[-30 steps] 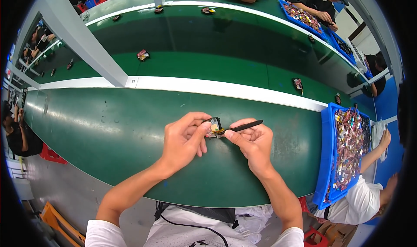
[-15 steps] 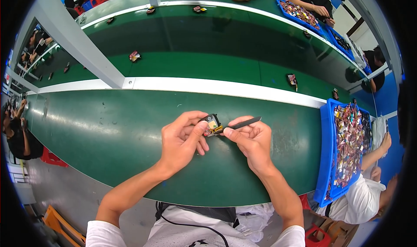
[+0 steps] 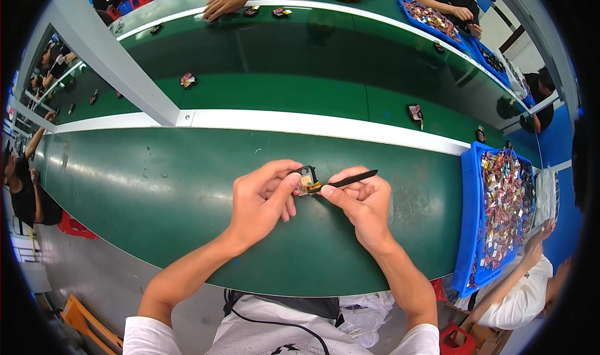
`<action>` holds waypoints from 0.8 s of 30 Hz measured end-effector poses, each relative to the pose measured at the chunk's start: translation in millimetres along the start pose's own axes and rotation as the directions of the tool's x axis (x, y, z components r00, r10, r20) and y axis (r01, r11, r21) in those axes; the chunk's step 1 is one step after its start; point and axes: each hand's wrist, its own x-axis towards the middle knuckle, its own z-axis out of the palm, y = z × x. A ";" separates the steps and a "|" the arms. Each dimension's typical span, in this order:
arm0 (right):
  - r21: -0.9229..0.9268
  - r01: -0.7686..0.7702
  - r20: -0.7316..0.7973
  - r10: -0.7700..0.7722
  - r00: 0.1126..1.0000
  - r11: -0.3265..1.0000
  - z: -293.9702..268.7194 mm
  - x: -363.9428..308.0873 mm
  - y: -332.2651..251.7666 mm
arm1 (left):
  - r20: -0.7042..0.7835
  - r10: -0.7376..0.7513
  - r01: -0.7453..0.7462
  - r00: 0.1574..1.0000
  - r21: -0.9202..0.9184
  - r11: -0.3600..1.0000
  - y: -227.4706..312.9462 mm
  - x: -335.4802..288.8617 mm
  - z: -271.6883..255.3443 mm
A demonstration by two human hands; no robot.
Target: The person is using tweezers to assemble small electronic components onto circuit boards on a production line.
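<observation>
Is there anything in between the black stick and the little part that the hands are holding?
No, nothing visible. The left hand pinches the small black part, and the right hand holds the black stick with its tip right at that part. Only bare green table lies beneath.

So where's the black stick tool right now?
In the head view, the black tool is in the right hand, centre-right, its tip on the small part pinched by the left hand.

Small black component (image 3: 307, 179) (gold contacts), black stylus (image 3: 351, 179) touching it
</observation>
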 end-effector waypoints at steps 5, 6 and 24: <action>-0.192 0.330 0.050 -0.327 0.944 0.924 -0.8 -1.1 13.8 | 0.070 -0.102 0.106 0.992 -0.056 0.993 -0.7 2.8 -6.2; -0.193 0.329 0.051 -0.326 0.944 0.924 1.1 -1.9 13.7 | 0.077 -0.127 0.133 0.989 -0.078 0.988 1.6 3.0 -5.5; -0.429 0.535 0.089 -0.555 0.827 0.728 9.9 -2.5 22.1 | 0.112 -0.180 0.198 0.977 -0.172 0.965 1.0 3.2 -9.9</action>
